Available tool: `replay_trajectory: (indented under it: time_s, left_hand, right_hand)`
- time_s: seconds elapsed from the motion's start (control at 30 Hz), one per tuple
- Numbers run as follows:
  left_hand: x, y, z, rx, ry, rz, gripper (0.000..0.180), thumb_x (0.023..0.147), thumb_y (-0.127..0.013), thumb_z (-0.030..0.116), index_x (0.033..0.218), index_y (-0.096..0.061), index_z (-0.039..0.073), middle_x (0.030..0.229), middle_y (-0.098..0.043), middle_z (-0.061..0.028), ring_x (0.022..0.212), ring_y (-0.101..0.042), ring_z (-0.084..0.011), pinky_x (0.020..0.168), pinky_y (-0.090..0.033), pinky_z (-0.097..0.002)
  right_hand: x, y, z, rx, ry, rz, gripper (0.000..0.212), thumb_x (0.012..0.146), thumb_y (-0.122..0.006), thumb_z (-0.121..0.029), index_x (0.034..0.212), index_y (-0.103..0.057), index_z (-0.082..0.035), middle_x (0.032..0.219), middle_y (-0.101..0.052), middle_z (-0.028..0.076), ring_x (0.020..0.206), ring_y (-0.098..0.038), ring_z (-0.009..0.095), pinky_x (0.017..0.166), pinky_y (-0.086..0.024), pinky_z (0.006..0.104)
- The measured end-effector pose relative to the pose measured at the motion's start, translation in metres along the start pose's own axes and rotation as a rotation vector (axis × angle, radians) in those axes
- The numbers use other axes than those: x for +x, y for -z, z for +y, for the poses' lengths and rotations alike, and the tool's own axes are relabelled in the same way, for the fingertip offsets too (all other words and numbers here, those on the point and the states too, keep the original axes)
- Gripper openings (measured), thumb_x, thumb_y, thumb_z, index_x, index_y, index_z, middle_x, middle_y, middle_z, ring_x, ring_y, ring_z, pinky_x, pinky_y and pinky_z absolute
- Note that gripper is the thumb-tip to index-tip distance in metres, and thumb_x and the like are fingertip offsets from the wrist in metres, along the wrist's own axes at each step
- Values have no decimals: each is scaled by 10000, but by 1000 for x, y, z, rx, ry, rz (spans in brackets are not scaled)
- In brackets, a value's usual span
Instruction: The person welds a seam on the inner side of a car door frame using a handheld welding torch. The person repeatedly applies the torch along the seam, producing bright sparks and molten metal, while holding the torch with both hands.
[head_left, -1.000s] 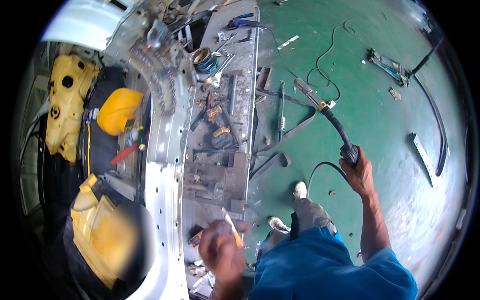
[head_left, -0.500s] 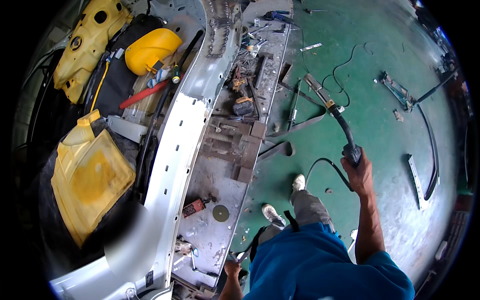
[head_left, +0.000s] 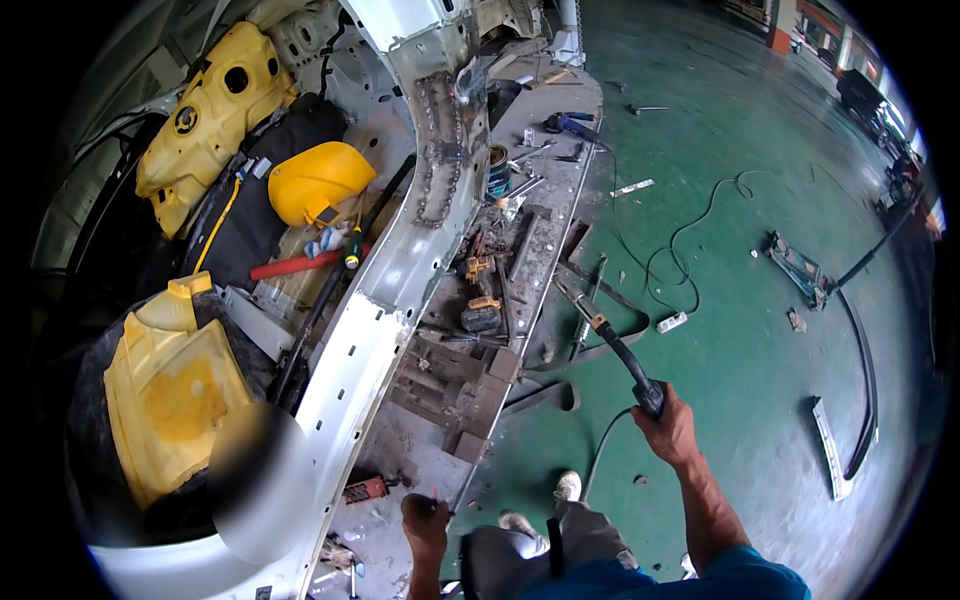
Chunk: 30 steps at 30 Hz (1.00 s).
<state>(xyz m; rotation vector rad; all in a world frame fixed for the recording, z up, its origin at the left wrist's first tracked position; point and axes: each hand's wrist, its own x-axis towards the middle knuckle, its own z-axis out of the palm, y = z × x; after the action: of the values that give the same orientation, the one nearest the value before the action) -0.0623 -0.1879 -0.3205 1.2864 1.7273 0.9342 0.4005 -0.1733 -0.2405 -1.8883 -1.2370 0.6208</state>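
My right hand [head_left: 668, 428] is closed round the black handle of a welding torch [head_left: 625, 357]. Its metal tip points up and left, close to the edge of the grey metal platform [head_left: 405, 452]. A cable [head_left: 598, 455] trails from the handle down towards my feet. My left hand [head_left: 427, 525] is over the platform's near part, fingers curled round something dark that I cannot make out. Just left of it lies a red block-shaped object [head_left: 365, 490]. Beyond the platform's left edge runs the silver car body sill [head_left: 350, 345], with a row of weld spots [head_left: 437, 150] on its upright part.
A cordless drill [head_left: 481, 310], a can [head_left: 498, 172] and a blue grinder [head_left: 570, 124] lie along the platform. Inside the car body are a yellow welding mask [head_left: 318, 182] and a red bar [head_left: 300, 265]. A power strip [head_left: 672, 322], cable and strap [head_left: 545, 398] lie on the green floor.
The view has tilted forward. My right hand has brought the torch left, its tip now nearer the platform. My left hand has come forward over the platform, where a round disc showed before.
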Motion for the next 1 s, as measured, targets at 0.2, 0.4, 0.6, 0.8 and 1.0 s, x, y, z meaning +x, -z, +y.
replay_trajectory:
  time_s: [0.2,0.4,0.6,0.8,1.0]
  left_hand:
    - [40,-22,190,-331,-287,54,101,1012,-653,-46,1108,-665,-19,1036,-698,-82,845,-726,-174,742,-589,-294]
    - [57,-28,281,-400,-471,135,156,1027,-667,50,1153,-702,-33,1007,-710,-97,814,-710,-169,729,-553,-286]
    - [48,-34,310,-631,-413,34,266,1042,-684,135,1244,-694,-38,1077,-744,-138,813,-726,-209,737,-589,-320]
    - [34,-18,338,-742,-527,-73,327,1046,-675,197,1271,-680,-39,1097,-731,-184,829,-741,-261,738,-620,-365]
    - [38,-5,338,-855,-797,-264,456,1034,-683,170,1447,-586,4,1323,-641,-222,1013,-709,-274,736,-597,-358]
  right_hand:
    - [31,1,-3,-22,2,-73,459,896,-796,-215,1264,-615,-9,877,-734,182,779,-737,361,732,-566,445]
    - [42,-17,0,-45,4,-89,485,895,-791,-249,1279,-604,-20,920,-734,221,822,-735,423,742,-566,493]
    - [30,-26,6,-10,81,-20,423,878,-818,-212,1206,-641,-11,886,-728,201,786,-725,396,740,-564,461]
    - [39,-34,-2,34,13,11,500,876,-812,-257,1277,-609,-37,976,-744,233,887,-732,454,786,-576,509]
    - [49,-32,-12,97,-35,125,437,886,-811,-211,1219,-615,-7,847,-682,239,763,-693,439,711,-548,469]
